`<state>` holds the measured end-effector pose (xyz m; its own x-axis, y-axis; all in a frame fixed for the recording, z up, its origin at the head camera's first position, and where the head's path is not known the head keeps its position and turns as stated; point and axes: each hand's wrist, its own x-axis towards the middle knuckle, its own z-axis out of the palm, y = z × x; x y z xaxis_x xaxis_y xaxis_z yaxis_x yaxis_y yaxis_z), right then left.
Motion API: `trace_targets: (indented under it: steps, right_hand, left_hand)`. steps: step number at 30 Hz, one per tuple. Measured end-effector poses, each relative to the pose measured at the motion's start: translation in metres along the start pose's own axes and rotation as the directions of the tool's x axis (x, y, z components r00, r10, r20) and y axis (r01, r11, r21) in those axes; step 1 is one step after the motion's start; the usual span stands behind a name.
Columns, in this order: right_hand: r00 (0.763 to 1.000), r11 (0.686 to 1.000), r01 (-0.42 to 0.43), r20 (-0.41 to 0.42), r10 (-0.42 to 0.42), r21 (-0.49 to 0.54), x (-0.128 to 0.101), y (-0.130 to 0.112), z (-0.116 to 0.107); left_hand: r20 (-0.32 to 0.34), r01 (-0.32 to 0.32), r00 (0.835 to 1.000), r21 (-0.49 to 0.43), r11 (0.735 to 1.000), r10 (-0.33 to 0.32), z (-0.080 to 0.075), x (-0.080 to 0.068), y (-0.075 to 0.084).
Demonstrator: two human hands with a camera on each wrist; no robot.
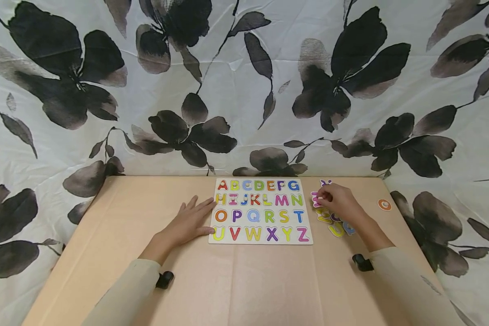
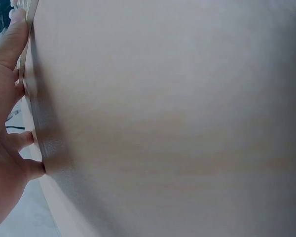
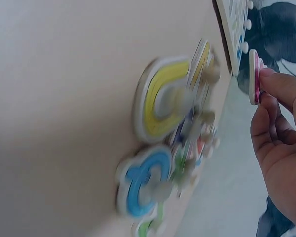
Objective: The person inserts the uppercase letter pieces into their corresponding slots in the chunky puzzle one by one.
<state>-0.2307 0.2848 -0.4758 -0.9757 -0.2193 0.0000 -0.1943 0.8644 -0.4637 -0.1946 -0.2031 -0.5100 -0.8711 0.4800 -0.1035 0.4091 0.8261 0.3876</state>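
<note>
A white alphabet puzzle board (image 1: 261,240) filled with coloured letters lies in the middle of the tan table (image 1: 244,285). My left hand (image 1: 200,212) lies flat on the table, its straight fingers (image 2: 10,44) against the board's left edge. Just right of the board my right hand (image 1: 325,197) pinches a pink letter piece (image 1: 315,198) by its edge; the right wrist view shows that pink piece (image 3: 255,74) held on its edge between thumb and fingers (image 3: 281,86). Below the hand lies a pile of loose letters, among them a yellow one (image 3: 163,98) and a blue one (image 3: 145,180).
An orange round piece (image 1: 385,204) lies alone near the table's right edge. A purple letter (image 1: 326,182) sits at the back of the pile. A black-and-white floral cloth (image 1: 244,90) hangs behind and around the table. A bare tabletop stretches in front of the board.
</note>
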Motion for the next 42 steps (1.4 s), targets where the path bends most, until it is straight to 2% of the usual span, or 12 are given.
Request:
trace_targets:
  steps: [7,20,33,42]
  right_hand:
    - [0.999,0.998,0.044,0.018,-0.045,0.033,0.021,-0.018,0.013]
    - [0.995,0.996,0.057,0.084,-0.062,0.062,0.048,-0.06,0.037]
    - [0.985,0.991,0.132,0.112,-0.131,-0.008,0.055,-0.071,0.06]
    - [0.985,0.994,0.112,0.133,-0.111,0.0,0.052,-0.074,0.068]
  left_hand:
    - [0.0,0.006,1.0,0.003,1.0,-0.006,0.001,0.004,0.002]
    - [-0.008,0.017,1.0,0.008,1.0,-0.017,0.001,0.005,0.001]
    - [-0.015,0.002,1.0,0.008,1.0,-0.002,0.001,0.003,0.003]
    - [-0.01,0.003,1.0,0.02,1.0,-0.003,0.001,0.001,0.003]
